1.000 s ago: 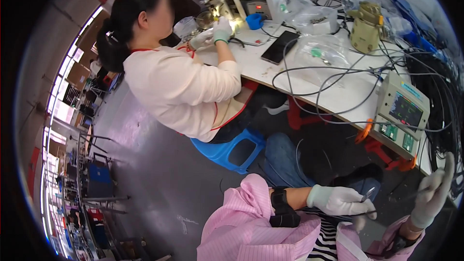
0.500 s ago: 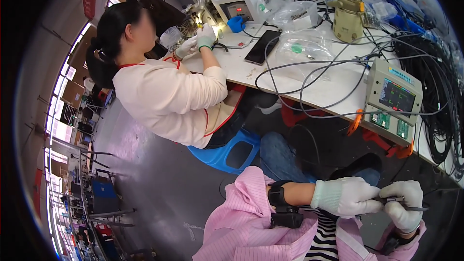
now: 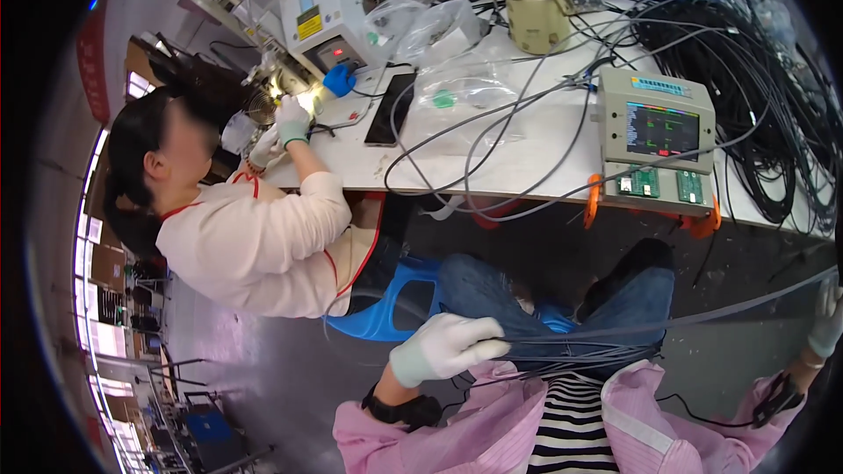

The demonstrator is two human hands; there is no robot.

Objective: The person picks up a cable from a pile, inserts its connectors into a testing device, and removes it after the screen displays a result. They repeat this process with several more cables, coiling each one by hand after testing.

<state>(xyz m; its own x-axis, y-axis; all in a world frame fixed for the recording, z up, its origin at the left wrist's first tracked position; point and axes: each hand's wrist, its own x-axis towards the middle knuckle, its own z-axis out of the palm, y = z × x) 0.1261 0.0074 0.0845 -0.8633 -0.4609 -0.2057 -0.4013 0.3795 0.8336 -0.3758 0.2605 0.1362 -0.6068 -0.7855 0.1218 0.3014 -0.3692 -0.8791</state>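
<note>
My left hand [image 3: 448,349], in a white knitted glove, is closed in front of my lap around a dark grey cable [image 3: 702,318]. From its fingers the cable stretches in a shallow curve to the far right. There my right hand [image 3: 825,320], also gloved, is raised at the picture's edge, closed at the cable's upper stretch; its fingers are partly cut off. A bundle of thin dark cables [image 3: 580,358] lies across my lap, just below the stretched one.
A tester with a screen [image 3: 663,130] is clamped at the table's front edge. Cable loops, a big black coil [image 3: 702,44], a phone [image 3: 391,110], plastic bags and a green jug [image 3: 534,9] lie on the white table [image 3: 351,167]. A co-worker [image 3: 255,241] sits at my left.
My hands were together at the right around a cable's connector; now they are wide apart, the left moved leftward, with the cable drawn out between them. The whole view has turned.
</note>
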